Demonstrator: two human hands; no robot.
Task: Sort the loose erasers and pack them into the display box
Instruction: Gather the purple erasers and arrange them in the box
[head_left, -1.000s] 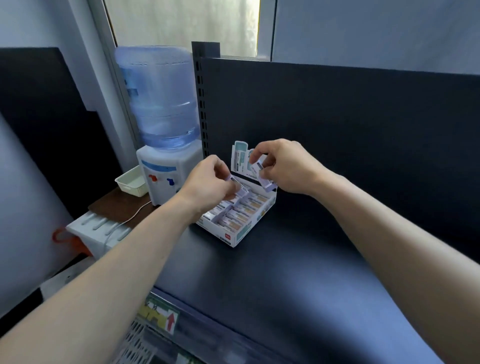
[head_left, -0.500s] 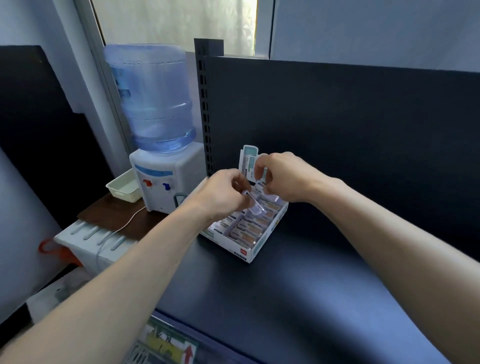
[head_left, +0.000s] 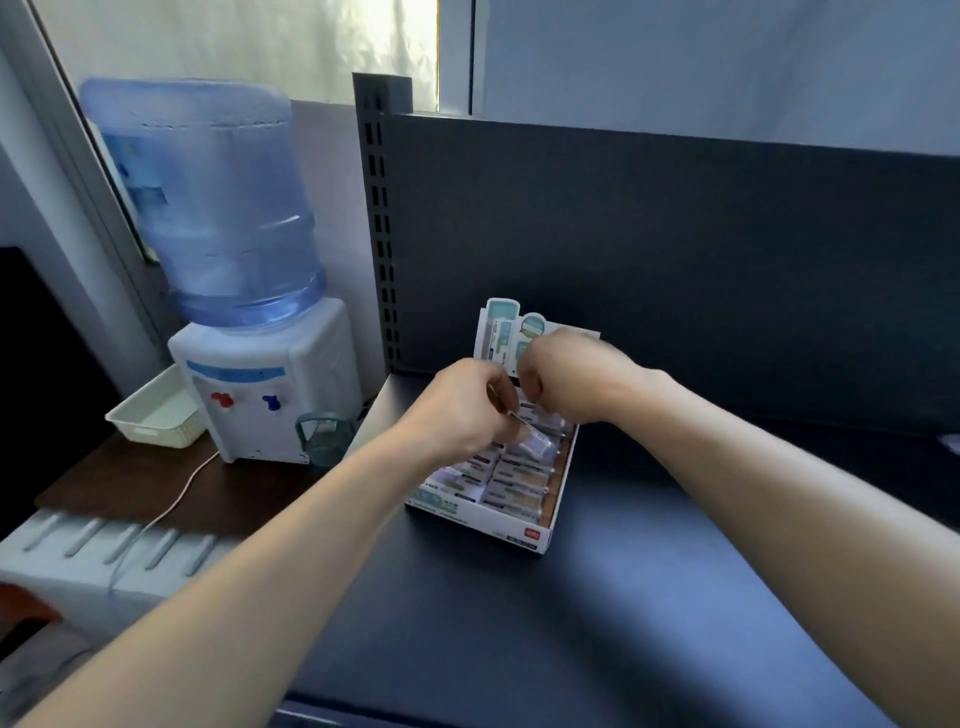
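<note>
Hands over the display box!
The left hand has its grip pinching an eraser above the box; right hand curled over the box's back, grip unreadable.

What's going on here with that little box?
A person is filling a display box on a dark shelf. The left hand pinches an eraser just above the packed rows in the box. The right hand is curled over the box's back end; whether it holds anything is too blurred to tell.
</note>
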